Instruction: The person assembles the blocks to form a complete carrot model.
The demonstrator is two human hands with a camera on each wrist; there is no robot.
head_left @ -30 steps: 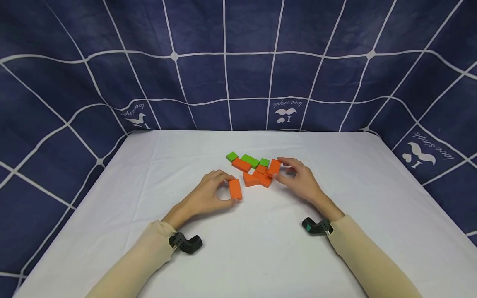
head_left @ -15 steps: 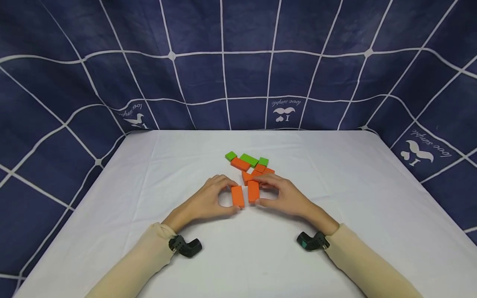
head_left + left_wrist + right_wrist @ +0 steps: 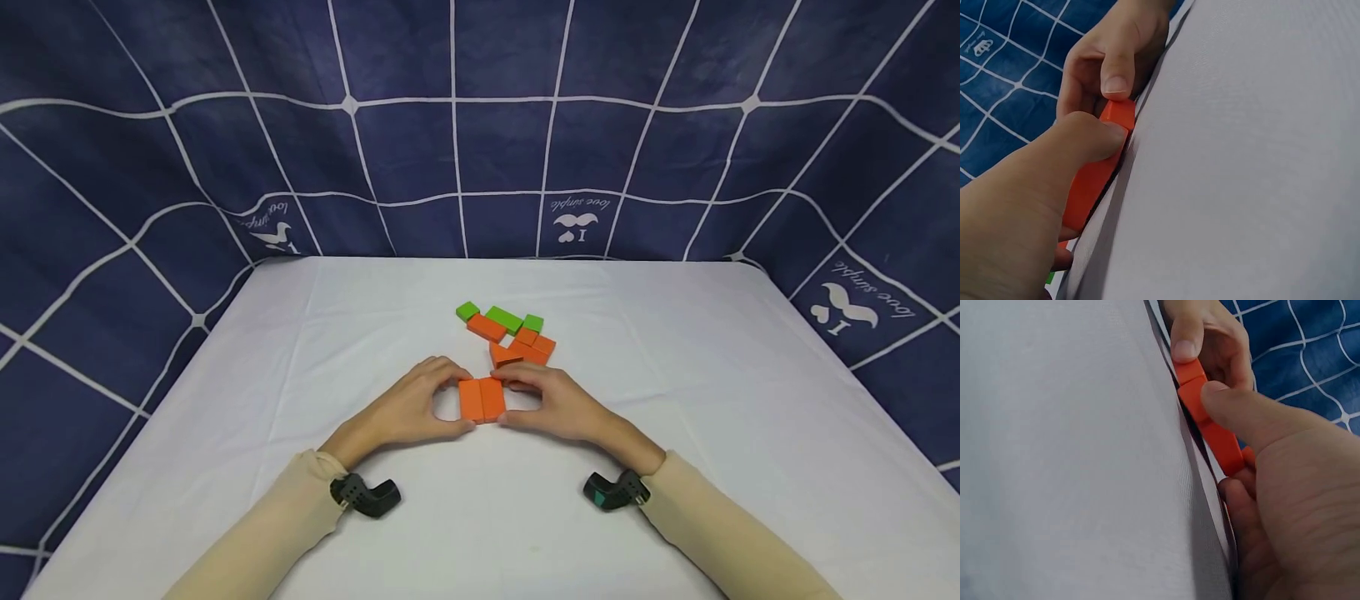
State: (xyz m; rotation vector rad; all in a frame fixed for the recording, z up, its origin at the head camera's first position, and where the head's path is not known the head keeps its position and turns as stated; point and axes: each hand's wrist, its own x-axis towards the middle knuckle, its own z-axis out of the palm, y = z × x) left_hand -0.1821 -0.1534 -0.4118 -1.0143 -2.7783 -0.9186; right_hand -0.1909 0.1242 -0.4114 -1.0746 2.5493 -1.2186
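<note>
Two orange rectangular blocks stand side by side at the middle of the table, their long sides touching in the head view. My left hand (image 3: 414,406) pinches the left orange block (image 3: 470,402) between thumb and fingers at its near and far ends. The right orange block (image 3: 492,399) is pinched the same way by my right hand (image 3: 557,403). In the left wrist view an orange block (image 3: 1090,187) shows below my left thumb. From the right wrist, an orange block (image 3: 1222,447) appears beside my right thumb, with the other hand's thumb beyond it.
Just behind the hands lies a loose group: an orange triangular block (image 3: 503,354), several more orange blocks (image 3: 487,327), and green blocks (image 3: 504,319). All rest on a white-covered table (image 3: 660,358). A dark blue gridded cloth (image 3: 502,150) hangs around its back and sides.
My right hand has brought its orange block from the group leftward and nearer, up against the left one. My left hand, still gripping its block, has shifted slightly nearer.
</note>
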